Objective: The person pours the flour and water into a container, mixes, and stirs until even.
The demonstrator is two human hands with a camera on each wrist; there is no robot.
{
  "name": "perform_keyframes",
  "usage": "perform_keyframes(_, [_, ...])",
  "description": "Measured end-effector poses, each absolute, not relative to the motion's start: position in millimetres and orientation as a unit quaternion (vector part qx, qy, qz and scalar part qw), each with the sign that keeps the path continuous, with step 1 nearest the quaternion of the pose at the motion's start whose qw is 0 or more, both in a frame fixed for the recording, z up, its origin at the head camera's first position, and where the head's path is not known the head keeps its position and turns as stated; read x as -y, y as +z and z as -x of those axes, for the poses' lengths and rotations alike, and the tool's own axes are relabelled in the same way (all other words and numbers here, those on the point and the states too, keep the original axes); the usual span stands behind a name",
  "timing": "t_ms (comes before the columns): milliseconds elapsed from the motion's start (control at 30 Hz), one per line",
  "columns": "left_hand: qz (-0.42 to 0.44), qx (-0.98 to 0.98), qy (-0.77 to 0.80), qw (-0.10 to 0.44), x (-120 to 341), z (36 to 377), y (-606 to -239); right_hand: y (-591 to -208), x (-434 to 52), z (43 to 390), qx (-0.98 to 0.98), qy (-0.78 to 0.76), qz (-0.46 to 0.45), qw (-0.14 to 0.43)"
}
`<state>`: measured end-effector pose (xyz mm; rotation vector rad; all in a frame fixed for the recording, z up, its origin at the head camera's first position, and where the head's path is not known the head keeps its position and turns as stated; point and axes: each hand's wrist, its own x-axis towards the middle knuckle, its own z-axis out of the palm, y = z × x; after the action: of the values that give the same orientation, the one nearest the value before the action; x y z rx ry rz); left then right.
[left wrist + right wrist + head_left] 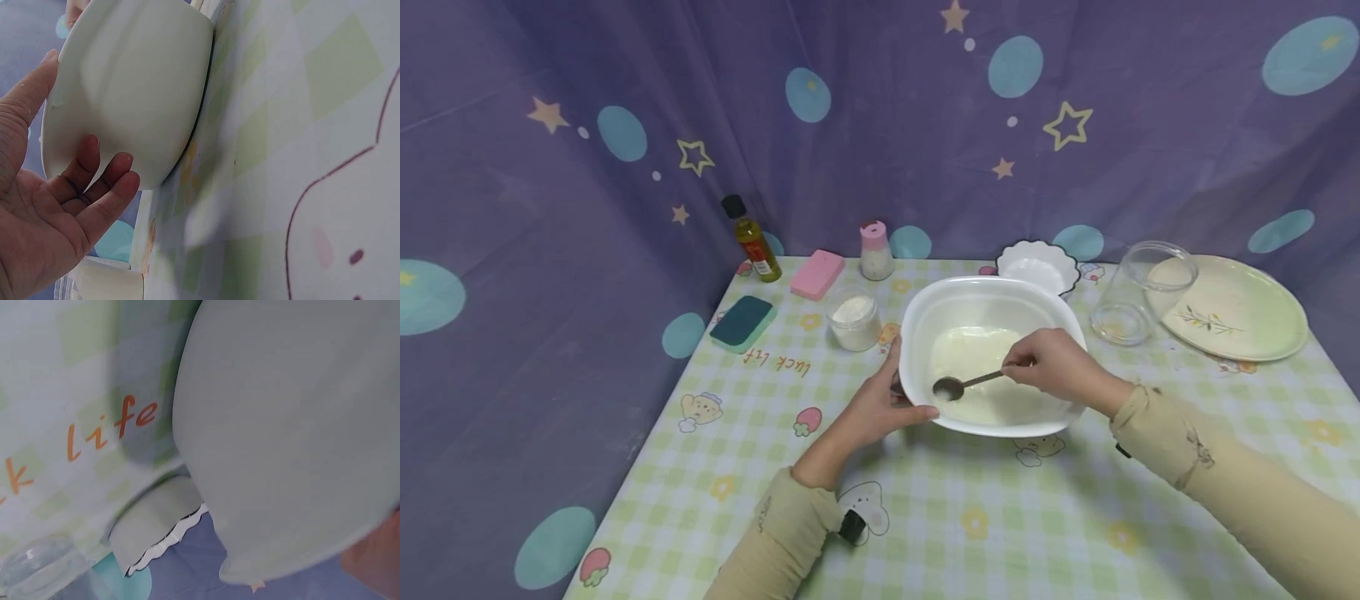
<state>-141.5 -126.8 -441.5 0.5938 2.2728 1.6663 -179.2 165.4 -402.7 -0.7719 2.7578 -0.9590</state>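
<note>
Cupping the smooth, rounded white bowl point(992, 304), the left hand point(880, 408) grips its rim; the right hand point(1056, 362) pinches a metal spoon point(962, 385).

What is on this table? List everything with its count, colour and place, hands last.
bowl: one, white, centre, pale liquid inside
spoon: one, metal, inside the bowl
jar: one, clear with white contents, left of the bowl
shaker: one, pink top, back
bottle: one, yellow with black cap, back left
pink sponge: one, back left
green sponge: one, left edge
small dish: one, white, scalloped, behind the bowl
glass jar: one, clear, on its side, right
plate: one, pale green, far right
left hand: holds the bowl's rim
right hand: pinches the spoon
</note>
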Motion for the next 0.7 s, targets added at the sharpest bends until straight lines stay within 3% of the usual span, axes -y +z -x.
perform_keyframes(300, [-0.201, -0.783, 0.572, 0.140, 124.7, 135.2, -425.6, -403.7, -160.1, 186.7, -0.928, -0.301, 0.219, -0.010])
perform_keyframes(433, [-0.204, -0.787, 0.567, 0.129, 126.8, 141.4, -443.1, -401.9, -165.8, 190.6, -0.937, -0.286, 0.198, -0.020])
perform_keyframes(700, [-0.191, -0.793, 0.563, 0.133, 126.9, 140.3, -440.9, -393.8, -182.1, 195.1, -0.949, -0.265, 0.169, -0.027])
